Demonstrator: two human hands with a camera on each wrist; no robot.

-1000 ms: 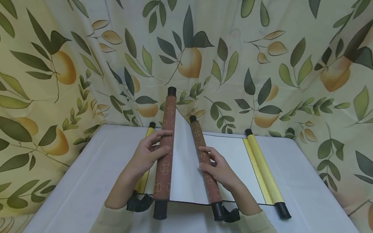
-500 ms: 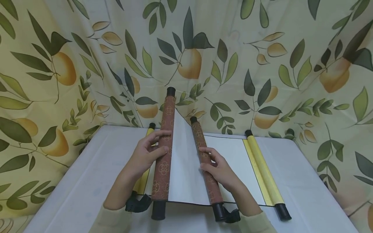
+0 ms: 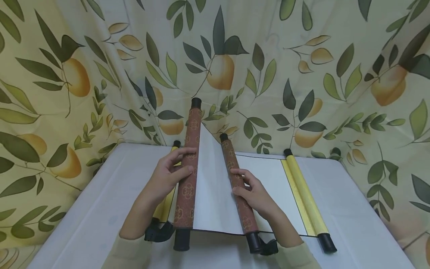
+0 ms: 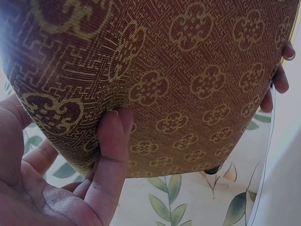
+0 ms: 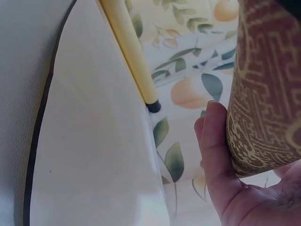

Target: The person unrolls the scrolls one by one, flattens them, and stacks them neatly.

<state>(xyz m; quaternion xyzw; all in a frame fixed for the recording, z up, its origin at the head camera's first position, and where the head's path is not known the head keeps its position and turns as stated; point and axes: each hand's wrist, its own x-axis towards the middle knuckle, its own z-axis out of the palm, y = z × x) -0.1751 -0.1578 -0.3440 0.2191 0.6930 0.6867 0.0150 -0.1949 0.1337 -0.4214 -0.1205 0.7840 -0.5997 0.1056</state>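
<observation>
A hanging scroll with reddish-brown, gold-patterned backing is held up, partly unrolled. My left hand (image 3: 164,175) grips its thicker, taller left roll (image 3: 187,190), thumb and fingers bent round the side. With thumb and fingers, my right hand (image 3: 253,194) holds the thinner right roll (image 3: 248,220). Between the rolls stretches a blank white sheet (image 3: 215,186) with a dark lower edge. In the left wrist view, the patterned backing (image 4: 188,94) fills most of the frame, pinched by the left hand (image 4: 70,188). The right wrist view has the right hand (image 5: 225,183) against the roll's patterned side (image 5: 268,94).
A second scroll lies open beneath on the white-covered table (image 3: 356,224), its yellow right roll (image 3: 305,194) black-capped and its yellow left end (image 3: 165,207) partly hidden. A leaf-and-fruit patterned curtain (image 3: 255,30) hangs behind. Black straps (image 3: 159,232) sit at the wrists.
The left roll and left hand have shifted slightly left, so the gap between the two rolls is a little wider. Both hands keep their hold.
</observation>
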